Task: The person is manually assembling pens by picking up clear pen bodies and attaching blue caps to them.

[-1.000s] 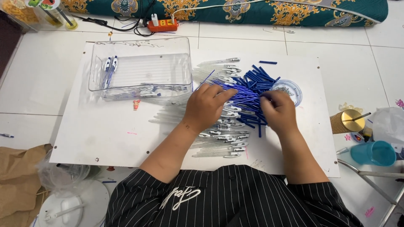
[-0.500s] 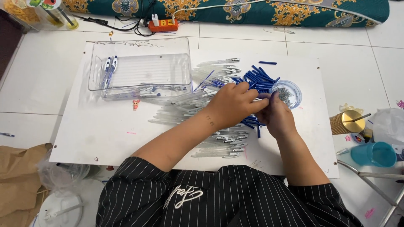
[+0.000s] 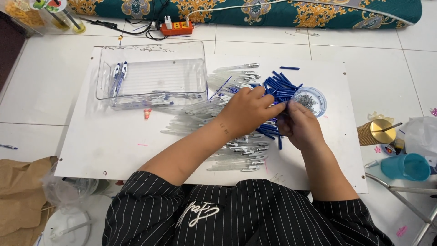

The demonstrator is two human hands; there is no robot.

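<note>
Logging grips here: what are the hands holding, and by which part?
Cannot be told: left hand and right hand meet fingertip to fingertip over the blue tubes, hiding whatever is pinched.

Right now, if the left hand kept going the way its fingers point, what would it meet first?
The left hand points right, toward the right hand; their fingertips look about touching already. Beyond lie blue tubes and a small round dish.

Garment: black short-sleeved shirt with thin white vertical pinstripes, white script emblem on the chest. Sleeves end above the elbows; forearms bare. Left hand [image 3: 248, 111] and right hand [image 3: 300, 127] bare: no gloves.
</note>
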